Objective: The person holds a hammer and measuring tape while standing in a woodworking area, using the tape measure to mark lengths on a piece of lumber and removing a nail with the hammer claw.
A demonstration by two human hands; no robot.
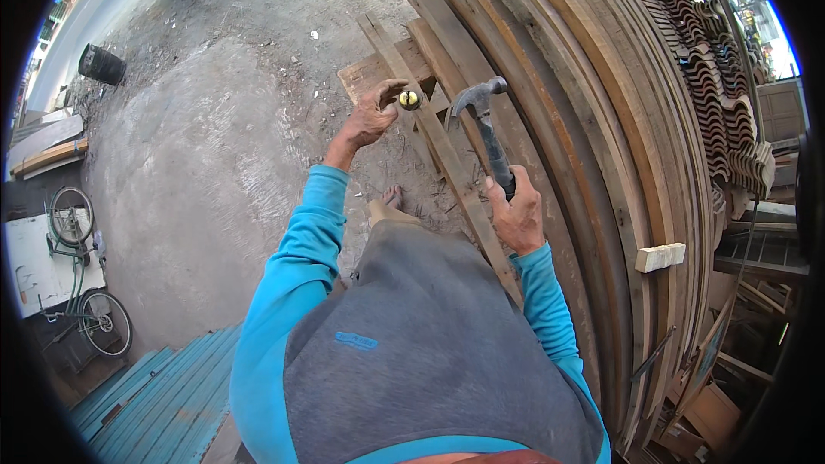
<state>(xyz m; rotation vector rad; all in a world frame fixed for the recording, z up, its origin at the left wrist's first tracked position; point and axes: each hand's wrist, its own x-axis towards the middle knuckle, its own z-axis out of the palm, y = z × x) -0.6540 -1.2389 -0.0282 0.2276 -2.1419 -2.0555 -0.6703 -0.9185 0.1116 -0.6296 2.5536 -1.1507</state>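
Just left of hammer (493, 142), L hand (373, 118), curled, holds a round yellow-&-black knob (410, 100), its lower part hidden. R hand (519, 216) grips hammer by handle, claw head at far end. Rt of & under hammer: long wood planks (606, 133); farther rt, roof tiles (715, 77). Well left: bike (105, 324), black bucket (102, 64).

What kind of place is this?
Probably an outdoor yard where building materials are kept. There are lots of long wooden planks, rows of wavy roof tiles, and a hammer in the person's right hand.
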